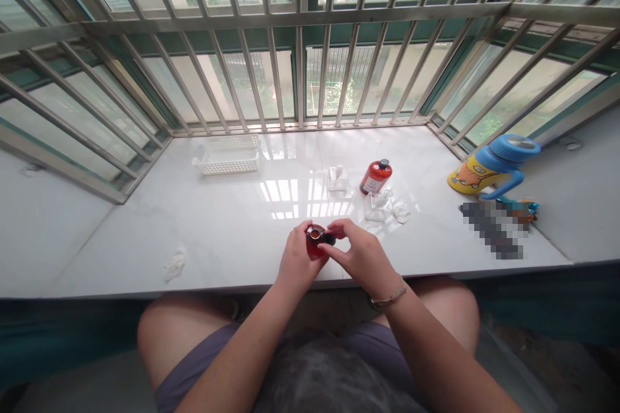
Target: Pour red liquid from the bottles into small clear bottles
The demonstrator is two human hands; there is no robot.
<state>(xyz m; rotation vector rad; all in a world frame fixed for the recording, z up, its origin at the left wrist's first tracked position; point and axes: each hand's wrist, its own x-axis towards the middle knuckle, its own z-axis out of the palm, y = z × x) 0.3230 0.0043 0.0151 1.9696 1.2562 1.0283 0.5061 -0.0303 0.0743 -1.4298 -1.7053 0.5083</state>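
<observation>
White basket (230, 160) and clear containers (338, 179) flank a gap.

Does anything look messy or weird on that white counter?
Yes, two crumpled white wads, maybe tissue. One wad lies by itself near the front edge, on the left; another wad lies beside a clear plastic piece. They look like litter. I see no spill.

The one view looks from the person's head, forward and steeply down over both forearms to the counter (232, 232). It sits close above the lap (310, 361), and takes in the barred window (300, 71) beyond.
</observation>
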